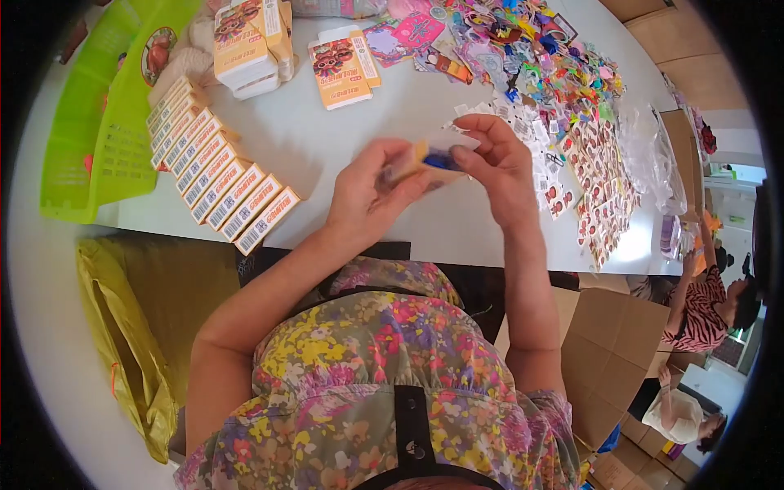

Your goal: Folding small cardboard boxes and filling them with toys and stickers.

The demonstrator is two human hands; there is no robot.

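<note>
Above the table's near edge, my left hand (371, 192) is wrapped round a small white and orange cardboard box (420, 153), held tilted. Its end facing right stands open with a white flap (461, 140) lifted. A dark blue item (441, 159) shows in that opening; its kind cannot be made out. My right hand (500, 167) is closed at the open end, thumb against the box and the other fingers curled behind the flap. A slanting row of filled-looking orange and white boxes (224, 171) stands to the left of my left hand.
Flattened-looking boxes (245, 53) are stacked at the back left, beside more boxes (343, 73). A green basket (102, 139) stands far left. Colourful trinkets (539, 61), small sticker cards (604, 184) and clear plastic bags (653, 155) spread over the right. Cardboard boxes (616, 343) and two people are at right.
</note>
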